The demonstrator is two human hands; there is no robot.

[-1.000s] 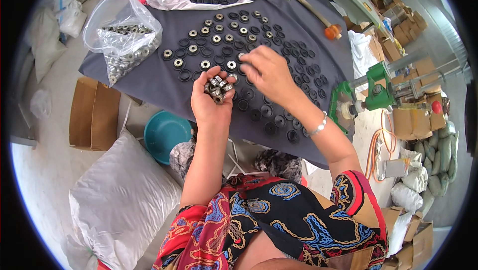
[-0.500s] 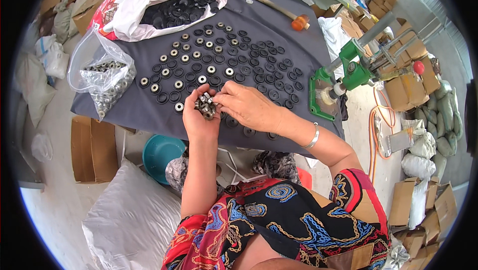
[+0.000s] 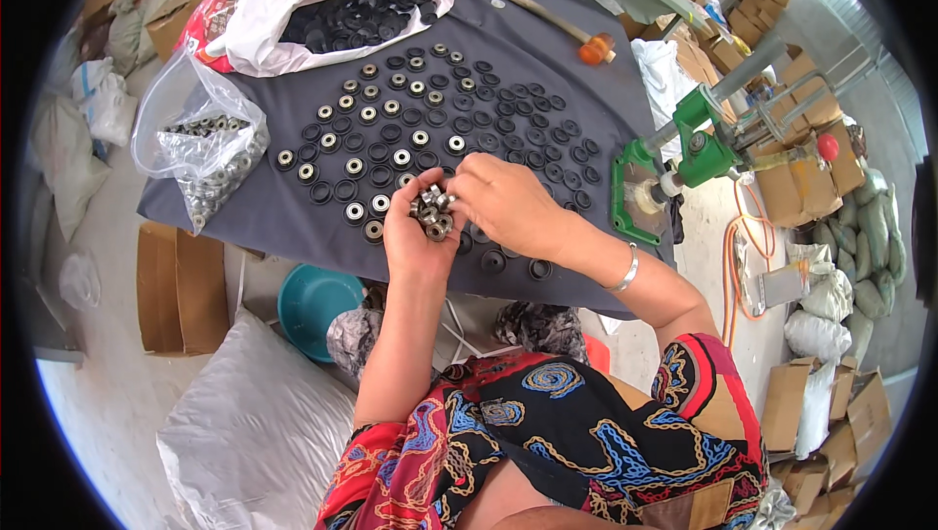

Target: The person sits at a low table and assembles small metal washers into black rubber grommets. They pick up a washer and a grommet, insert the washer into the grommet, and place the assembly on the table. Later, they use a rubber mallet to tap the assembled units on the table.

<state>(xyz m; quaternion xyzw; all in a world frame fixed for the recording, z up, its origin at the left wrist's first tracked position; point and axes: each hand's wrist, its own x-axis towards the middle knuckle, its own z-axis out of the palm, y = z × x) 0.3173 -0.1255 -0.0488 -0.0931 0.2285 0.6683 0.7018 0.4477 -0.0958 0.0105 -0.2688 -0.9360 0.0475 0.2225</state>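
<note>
Printing shows on the red side of the sack at the far left of the desk, too small and creased to read; black parts fill its mouth; a see-through bag with more metal pieces stands near the left edge; the black rings are spread across the middle, many at the left seated with a bearing; grey cloth shows between them and the hammer at the far side, and along the near edge; a green press occupies the right edge. Left hand over the near part of the spread, palm up, grip cupped with fingers curled partway about a pile of loose bearings; right hand beside it, fingertips drawn together at the pile's right side; cannot tell whether they pinch a piece. Compared with half a second ago, the left hand sits farther right, uncovering seated bearings to its left; one second ago the right hand reached out over the rings, now it is back at the palm.
</note>
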